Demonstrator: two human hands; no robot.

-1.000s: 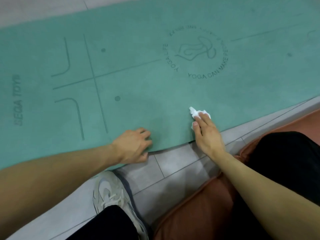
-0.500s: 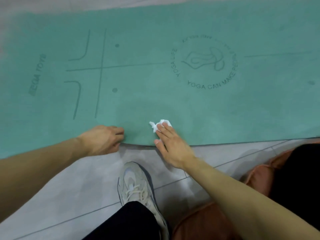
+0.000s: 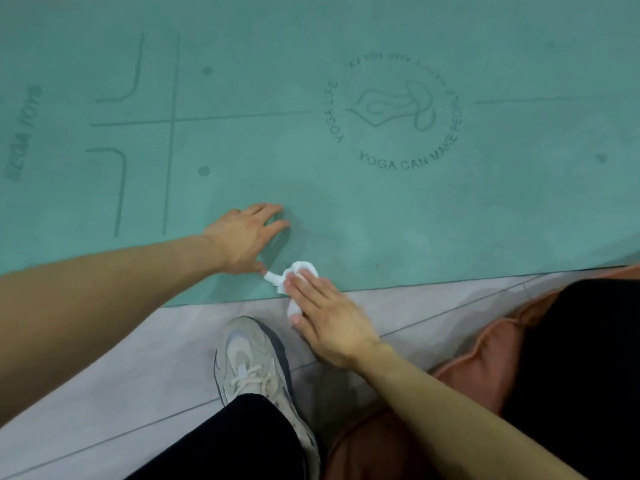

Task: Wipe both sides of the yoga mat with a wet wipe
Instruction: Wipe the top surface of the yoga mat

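One green yoga mat (image 3: pixel 381 209) lies flat on the floor. The left hand (image 3: pixel 247 237) rests released on it; the right hand (image 3: pixel 325 317) presses the crumpled wet wipe (image 3: pixel 294 275) at its near edge with straight fingers. Overlapping, evenly pressed strokes would serve best.

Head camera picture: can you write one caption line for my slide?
Right hand presses a wet wipe on the green yoga mat's near edge; left hand lies flat on it.
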